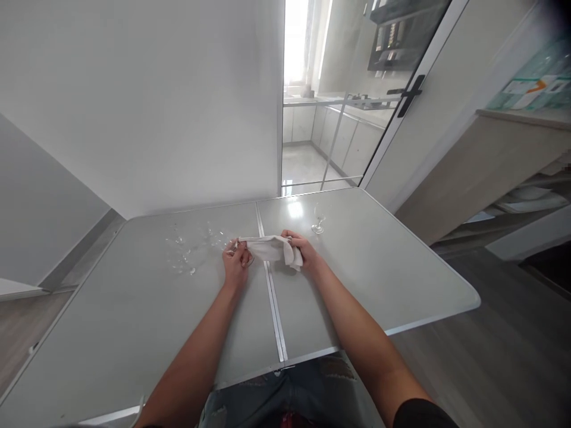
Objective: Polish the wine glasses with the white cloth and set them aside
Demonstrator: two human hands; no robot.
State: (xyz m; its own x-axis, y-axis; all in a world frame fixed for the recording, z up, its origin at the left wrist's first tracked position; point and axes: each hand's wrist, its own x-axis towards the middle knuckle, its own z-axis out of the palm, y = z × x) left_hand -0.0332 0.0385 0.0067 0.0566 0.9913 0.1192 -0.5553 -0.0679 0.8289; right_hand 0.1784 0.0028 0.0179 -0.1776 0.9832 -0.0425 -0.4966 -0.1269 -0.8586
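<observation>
A white cloth (270,246) is held stretched between two bare hands above the middle of a grey tabletop (379,267). Its left end is pinched by the closed fingers of the left grip (236,261). Its bunched right end is gathered inside the closed right grip (304,249). The cloth hangs over the metal seam (273,303) by which the tabletop is split from far edge to near edge.

A cluster of clear glasses (187,252) is seen left of the left grip, near it but apart. A single stemmed glass (318,221) stands upright just beyond the right grip. Whether something clear is also caught in the left grip cannot be told.

Far right of the right grip, packages (535,86) with an orange mark are stacked on a shelf unit (491,160); their print is too blurred to be read.

Bare surface lies right of the right grip out to the rounded corner (473,300), and on the near side of both grips down to the edge at the lap.
</observation>
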